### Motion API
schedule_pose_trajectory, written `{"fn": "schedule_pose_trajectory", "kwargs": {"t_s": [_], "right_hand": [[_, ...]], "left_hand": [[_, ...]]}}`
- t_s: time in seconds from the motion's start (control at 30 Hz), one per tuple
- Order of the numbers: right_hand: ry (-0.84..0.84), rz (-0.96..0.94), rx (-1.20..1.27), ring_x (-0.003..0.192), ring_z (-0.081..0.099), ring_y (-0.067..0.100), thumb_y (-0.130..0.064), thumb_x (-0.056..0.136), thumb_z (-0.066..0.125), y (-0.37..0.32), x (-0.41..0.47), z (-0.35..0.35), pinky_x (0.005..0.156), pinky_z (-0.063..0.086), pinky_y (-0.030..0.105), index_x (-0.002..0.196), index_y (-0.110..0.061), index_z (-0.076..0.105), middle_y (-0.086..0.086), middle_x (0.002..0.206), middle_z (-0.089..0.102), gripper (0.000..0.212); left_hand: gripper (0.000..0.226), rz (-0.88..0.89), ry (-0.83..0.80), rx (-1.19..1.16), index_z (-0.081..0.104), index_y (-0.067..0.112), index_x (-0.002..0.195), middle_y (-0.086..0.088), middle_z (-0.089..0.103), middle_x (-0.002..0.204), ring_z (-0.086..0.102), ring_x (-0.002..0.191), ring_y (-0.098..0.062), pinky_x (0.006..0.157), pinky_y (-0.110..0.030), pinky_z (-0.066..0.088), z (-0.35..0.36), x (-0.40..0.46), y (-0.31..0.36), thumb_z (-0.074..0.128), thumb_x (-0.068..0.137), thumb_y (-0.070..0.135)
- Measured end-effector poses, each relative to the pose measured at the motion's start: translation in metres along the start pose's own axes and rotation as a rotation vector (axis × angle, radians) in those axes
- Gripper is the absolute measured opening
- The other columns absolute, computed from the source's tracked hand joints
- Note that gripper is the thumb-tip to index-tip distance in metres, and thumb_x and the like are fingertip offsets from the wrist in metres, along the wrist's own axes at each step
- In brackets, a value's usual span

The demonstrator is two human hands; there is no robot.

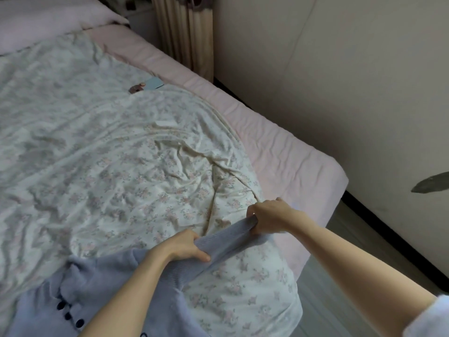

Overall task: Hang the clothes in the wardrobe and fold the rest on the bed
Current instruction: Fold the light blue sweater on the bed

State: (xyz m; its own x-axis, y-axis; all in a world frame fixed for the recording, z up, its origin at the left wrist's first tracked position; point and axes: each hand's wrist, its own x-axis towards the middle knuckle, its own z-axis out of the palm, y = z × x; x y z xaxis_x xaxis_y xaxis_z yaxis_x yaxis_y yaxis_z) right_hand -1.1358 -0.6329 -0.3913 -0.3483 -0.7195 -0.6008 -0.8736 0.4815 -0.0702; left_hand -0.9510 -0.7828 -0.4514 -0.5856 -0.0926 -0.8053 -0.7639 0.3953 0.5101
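Observation:
A pale blue knitted cardigan (102, 295) with dark buttons lies on the floral quilt (102, 154) at the near edge of the bed. One sleeve stretches up and to the right. My left hand (187, 246) grips that sleeve partway along. My right hand (269, 216) pinches the sleeve's cuff end, near the quilt's right edge. The sleeve is pulled fairly straight between the two hands. The cardigan's lower part runs out of the picture at the bottom.
A pink mattress (286, 154) shows along the bed's right side, with a narrow floor gap to the wall (340, 81). A small brown object (136, 88) and a light blue card (153, 83) lie far up the quilt. Curtains (184, 32) hang at the back.

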Motion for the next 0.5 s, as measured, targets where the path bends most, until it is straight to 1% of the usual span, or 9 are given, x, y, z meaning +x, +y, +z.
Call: {"fn": "schedule_pose_trajectory", "kwargs": {"t_s": [0.07,0.1,0.13,0.17,0.2,0.3,0.4,0.47,0.5], "right_hand": [[0.174,0.04,-0.082,0.106,0.049,0.023,-0.023,0.085,0.053,0.008,0.005,-0.004,0.082,0.03,0.039,0.114,-0.024,0.057,0.002,0.108,0.058,0.029],[0.263,0.078,-0.091,0.111,0.046,0.023,-0.022,0.086,0.052,0.013,0.008,-0.004,0.087,0.03,0.041,0.12,-0.025,0.054,0.002,0.114,0.055,0.034],[0.34,0.12,-0.05,0.116,0.043,0.023,-0.023,0.088,0.052,0.018,0.011,-0.002,0.094,0.03,0.043,0.127,-0.026,0.049,0.002,0.121,0.05,0.04],[0.389,0.159,0.042,0.119,0.041,0.024,-0.022,0.09,0.051,0.023,0.014,0.001,0.098,0.03,0.043,0.133,-0.026,0.044,0.002,0.126,0.047,0.044],[0.412,0.191,0.174,0.121,0.041,0.024,-0.021,0.091,0.051,0.027,0.016,0.006,0.099,0.033,0.042,0.136,-0.024,0.042,0.004,0.13,0.045,0.046],[0.36,0.247,0.575,0.116,0.05,0.026,-0.017,0.093,0.05,0.03,0.022,0.033,0.096,0.041,0.036,0.135,-0.014,0.044,0.01,0.129,0.049,0.042],[0.253,0.297,0.797,0.111,0.054,0.021,-0.016,0.094,0.047,0.026,0.027,0.071,0.089,0.041,0.026,0.132,-0.01,0.047,0.01,0.129,0.053,0.038],[0.23,0.326,0.931,0.107,0.056,0.021,-0.014,0.095,0.046,0.022,0.029,0.09,0.087,0.041,0.025,0.129,-0.009,0.05,0.008,0.133,0.053,0.035],[0.227,0.344,0.994,0.106,0.057,0.022,-0.014,0.095,0.045,0.02,0.031,0.095,0.09,0.043,0.027,0.128,-0.009,0.051,0.008,0.132,0.054,0.034]], "left_hand": [[0.03,-0.003,0.028,-0.044,0.064,0.011,0.088,-0.003,0.067,0.089,0.062,0.079,-0.016,0.067,-0.025,0.044,0.0,0.005,0.004,0.075,0.076,0.035],[0.025,0.001,0.063,-0.047,0.063,0.013,0.086,-0.001,0.065,0.084,0.061,0.075,-0.015,0.064,-0.022,0.042,0.001,0.009,0.006,0.074,0.076,0.034],[0.022,0.004,0.114,-0.029,0.059,0.017,0.079,0.002,0.06,0.075,0.056,0.068,-0.012,0.057,-0.02,0.038,0.002,0.014,0.009,0.073,0.076,0.033],[0.025,-0.004,0.175,-0.004,0.051,0.019,0.073,0.004,0.052,0.068,0.049,0.061,-0.011,0.053,-0.022,0.031,0.004,0.019,0.011,0.072,0.076,0.032],[0.03,-0.017,0.238,0.02,0.044,0.02,0.071,0.005,0.045,0.065,0.042,0.058,-0.012,0.052,-0.024,0.027,0.007,0.025,0.014,0.07,0.077,0.032],[0.029,-0.052,0.374,0.06,0.037,0.02,0.072,0.003,0.042,0.066,0.038,0.059,-0.013,0.052,-0.027,0.026,0.016,0.044,0.019,0.06,0.085,0.031],[0.025,-0.057,0.468,0.005,0.037,0.018,0.077,0.002,0.043,0.067,0.038,0.058,-0.014,0.051,-0.028,0.026,0.023,0.061,0.019,0.05,0.093,0.031],[0.02,-0.046,0.534,-0.07,0.038,0.017,0.083,0.002,0.046,0.068,0.041,0.057,-0.012,0.051,-0.029,0.029,0.025,0.066,0.015,0.047,0.096,0.03],[0.017,-0.02,0.532,-0.08,0.039,0.018,0.087,0.002,0.049,0.071,0.044,0.059,-0.012,0.053,-0.028,0.032,0.025,0.068,0.012,0.047,0.096,0.031]]}}
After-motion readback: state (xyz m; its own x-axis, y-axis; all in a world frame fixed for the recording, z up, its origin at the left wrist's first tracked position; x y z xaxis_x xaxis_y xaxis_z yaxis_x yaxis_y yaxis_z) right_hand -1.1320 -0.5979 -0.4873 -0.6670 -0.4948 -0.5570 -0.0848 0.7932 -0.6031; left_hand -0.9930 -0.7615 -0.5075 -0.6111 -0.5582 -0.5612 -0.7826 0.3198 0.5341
